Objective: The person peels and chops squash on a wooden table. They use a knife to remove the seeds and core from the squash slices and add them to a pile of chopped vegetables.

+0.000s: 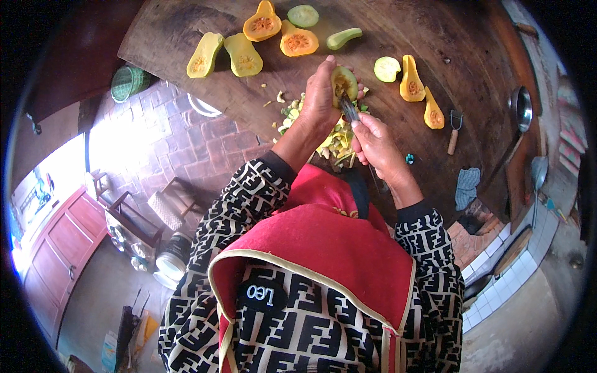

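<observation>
My left hand (322,91) holds up a piece of pale green squash (344,83), its hollowed face turned towards my right side. My right hand (377,142) grips a metal utensil (348,107), whose tip reaches into the hollow; whether it is a spoon or a knife I cannot tell. Below both hands lies a heap of squash peelings and scraps (336,143) on the wooden table (392,28). Beyond them rest halved orange squashes (298,43), yellow squash halves (244,56), a round green slice (303,17) and a green neck piece (343,38).
To the right are a pale squash slice (387,70), slim orange squash pieces (412,79), a Y-shaped peeler (453,133), a metal ladle (521,109) and a blue-grey cloth (467,189). A green basket (128,84) and a chair (173,205) stand on the floor, left.
</observation>
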A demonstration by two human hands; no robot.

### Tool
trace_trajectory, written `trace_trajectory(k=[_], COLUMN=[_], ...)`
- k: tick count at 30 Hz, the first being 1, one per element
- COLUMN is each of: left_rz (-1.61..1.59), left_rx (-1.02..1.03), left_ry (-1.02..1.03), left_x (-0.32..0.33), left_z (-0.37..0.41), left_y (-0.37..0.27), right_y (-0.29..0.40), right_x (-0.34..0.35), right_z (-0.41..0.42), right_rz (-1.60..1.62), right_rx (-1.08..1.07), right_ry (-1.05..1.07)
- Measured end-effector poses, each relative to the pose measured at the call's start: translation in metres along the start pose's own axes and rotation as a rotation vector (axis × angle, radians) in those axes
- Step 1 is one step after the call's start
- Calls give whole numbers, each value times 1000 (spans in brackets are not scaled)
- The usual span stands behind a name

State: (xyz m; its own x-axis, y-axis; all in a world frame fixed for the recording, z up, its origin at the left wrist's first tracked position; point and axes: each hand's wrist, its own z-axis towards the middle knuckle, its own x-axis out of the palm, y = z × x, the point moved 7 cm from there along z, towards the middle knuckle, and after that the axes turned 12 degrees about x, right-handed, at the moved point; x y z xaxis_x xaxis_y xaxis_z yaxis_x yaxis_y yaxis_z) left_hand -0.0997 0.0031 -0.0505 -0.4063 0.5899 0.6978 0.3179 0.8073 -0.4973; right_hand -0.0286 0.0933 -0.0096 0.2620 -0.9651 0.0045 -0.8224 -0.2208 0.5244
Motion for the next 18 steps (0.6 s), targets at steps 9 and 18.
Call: trace_trajectory(k=[9, 18], left_rz=[-17, -146], left_rx=[-40, -32], left_ry=[-19, -105], left_x=[-9, -12], left_z=[3, -1], left_y=[6, 9], right_y=[1, -8], right_x=[-5, -11], right_z=[5, 7], right_rz=[-281, -297], right_rx=[-397, -431], right_ry=[-251, -317])
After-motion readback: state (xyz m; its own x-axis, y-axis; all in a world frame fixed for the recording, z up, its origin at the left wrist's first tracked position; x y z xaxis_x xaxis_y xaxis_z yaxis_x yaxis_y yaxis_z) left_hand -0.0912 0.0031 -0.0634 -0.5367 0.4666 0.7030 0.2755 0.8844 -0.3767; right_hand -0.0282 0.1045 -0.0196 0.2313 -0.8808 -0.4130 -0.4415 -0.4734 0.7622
